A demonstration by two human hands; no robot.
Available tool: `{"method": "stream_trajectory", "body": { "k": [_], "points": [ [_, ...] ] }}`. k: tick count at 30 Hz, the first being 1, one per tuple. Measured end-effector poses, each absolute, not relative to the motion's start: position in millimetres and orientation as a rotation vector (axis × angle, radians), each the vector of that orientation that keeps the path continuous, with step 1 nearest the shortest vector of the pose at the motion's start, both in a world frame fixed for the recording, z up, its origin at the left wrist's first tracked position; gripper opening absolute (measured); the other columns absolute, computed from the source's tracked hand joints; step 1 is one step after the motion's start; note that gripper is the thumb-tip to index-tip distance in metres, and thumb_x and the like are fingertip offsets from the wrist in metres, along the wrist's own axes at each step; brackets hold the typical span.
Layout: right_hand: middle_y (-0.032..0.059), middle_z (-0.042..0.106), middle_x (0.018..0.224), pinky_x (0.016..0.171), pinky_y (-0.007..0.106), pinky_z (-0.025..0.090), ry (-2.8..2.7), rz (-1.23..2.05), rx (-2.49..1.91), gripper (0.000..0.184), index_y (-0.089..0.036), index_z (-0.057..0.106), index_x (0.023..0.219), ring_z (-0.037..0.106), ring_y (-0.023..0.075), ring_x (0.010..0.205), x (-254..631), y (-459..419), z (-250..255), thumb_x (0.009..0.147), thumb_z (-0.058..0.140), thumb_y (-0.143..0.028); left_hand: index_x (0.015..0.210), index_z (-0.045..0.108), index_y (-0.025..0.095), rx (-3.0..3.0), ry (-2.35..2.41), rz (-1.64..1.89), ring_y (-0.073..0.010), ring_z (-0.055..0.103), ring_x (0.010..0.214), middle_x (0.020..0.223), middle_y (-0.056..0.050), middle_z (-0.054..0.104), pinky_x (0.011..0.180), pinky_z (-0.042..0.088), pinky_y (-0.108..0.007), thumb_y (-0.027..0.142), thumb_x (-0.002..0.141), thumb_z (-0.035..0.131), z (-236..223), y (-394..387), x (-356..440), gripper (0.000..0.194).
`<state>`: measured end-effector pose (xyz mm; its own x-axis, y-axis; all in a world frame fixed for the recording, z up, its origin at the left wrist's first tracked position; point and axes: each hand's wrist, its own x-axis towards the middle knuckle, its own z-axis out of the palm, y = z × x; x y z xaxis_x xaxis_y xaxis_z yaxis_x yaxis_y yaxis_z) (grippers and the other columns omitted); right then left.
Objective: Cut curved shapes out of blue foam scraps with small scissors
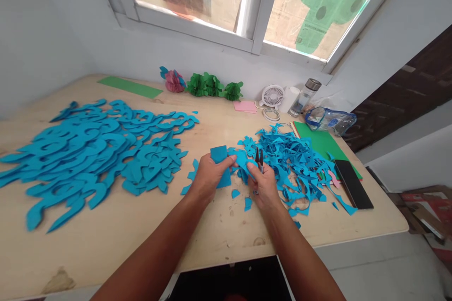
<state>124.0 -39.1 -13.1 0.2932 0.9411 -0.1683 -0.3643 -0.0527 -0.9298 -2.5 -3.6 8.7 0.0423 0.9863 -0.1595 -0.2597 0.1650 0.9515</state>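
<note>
Between my hands is a blue sheet piece point(241, 157), paper or felt, with a cut edge. My left hand point(209, 175) pinches its left side. A squarish blue piece point(219, 154) shows behind those fingers; whether it is in the grip or a separate piece, I cannot tell. My right hand point(265, 186) is closed around dark-bladed scissors point(259, 155), tips pointing away from me. Its thumb also presses on the blue piece. Small blue offcuts point(248, 203) lie below, and a heap of blue scraps point(287, 150) spreads right of the hands.
Stacked blue cut-out shapes point(81, 141) cover the table's left, with smaller leafy cut-outs point(153, 162) beside them. A phone point(353, 183), green sheets point(326, 143), bottle point(304, 97), small fan point(273, 96) and clear pouch point(330, 120) stand right. Green paper ornaments point(212, 85) line the wall.
</note>
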Motion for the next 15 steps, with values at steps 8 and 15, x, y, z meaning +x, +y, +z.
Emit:
{"method": "stream_trajectory", "body": {
  "k": [8,15],
  "points": [
    [-0.0107,0.028,0.043,0.036,0.021,0.011,-0.712,1.212,-1.133,0.046,-0.021,0.037,0.058,0.019,0.0041,0.038,121.7,-39.6,-16.3,0.062,0.078,-0.041,0.059,0.063,0.014,0.691,0.971,1.139,-0.0115,0.052,0.049,0.053,0.000,0.061,0.053,0.044,-0.025,0.030,0.054,0.079,10.8,-4.6,1.1,0.024],
    [-0.0104,0.031,0.044,0.035,0.021,0.011,-0.716,1.240,-1.097,0.039,-0.018,0.053,0.069,0.019,0.0046,0.038,121.0,-40.0,-17.8,0.067,0.073,-0.052,0.061,0.064,0.015,0.661,1.032,1.239,-0.0135,0.057,0.054,0.056,0.000,0.063,0.057,0.046,-0.026,0.028,0.056,0.077,10.2,-5.4,3.7,0.019]
  ]
}}
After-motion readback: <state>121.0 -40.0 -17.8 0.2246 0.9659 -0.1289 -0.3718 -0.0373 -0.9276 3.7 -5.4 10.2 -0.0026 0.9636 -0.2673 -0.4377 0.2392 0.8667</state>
